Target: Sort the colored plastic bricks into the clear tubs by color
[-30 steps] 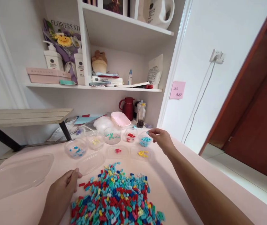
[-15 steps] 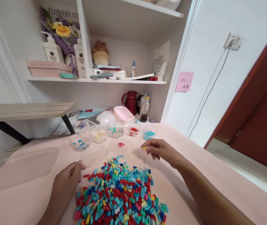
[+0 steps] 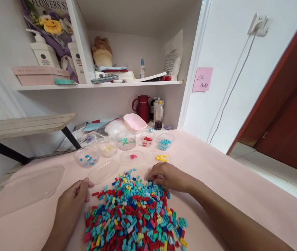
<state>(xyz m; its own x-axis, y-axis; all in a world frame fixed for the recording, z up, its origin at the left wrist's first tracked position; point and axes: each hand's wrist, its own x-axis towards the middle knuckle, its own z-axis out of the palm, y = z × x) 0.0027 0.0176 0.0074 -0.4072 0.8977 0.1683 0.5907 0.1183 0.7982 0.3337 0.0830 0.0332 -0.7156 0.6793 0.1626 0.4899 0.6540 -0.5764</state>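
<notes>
So the pile (image 3: 135,216) of little mixed-colour bricks sits right in front of the person, spread over the pink table (image 3: 205,153), and everything else is easiest to place from there. Right hand (image 3: 170,177) is down at the pile's far right edge, fingers bent with the tips low by the bricks — can't tell if they've got one or not. Left hand (image 3: 72,200) rests just left of the pile, fingers curled in and thumb against them, and I can't see whether anything's tucked inside. Just beyond the pile are the pink bits (image 3: 133,157) and the yellow bits (image 3: 161,158), with the blue tub (image 3: 79,162), pale yellow tub (image 3: 115,150), green tub (image 3: 126,148), red tub (image 3: 141,139) and light blue tub (image 3: 172,140) arcing behind. Big lid (image 3: 25,188) is well left of it. For picking here, I'd go for loose bricks at the edge, pinch one by its sides with thumb and index — and keep the other fingers lifted so they don't rake neighbours along. Bricks this small probably slip easily, so a light, square grip beats squeezing.
</notes>
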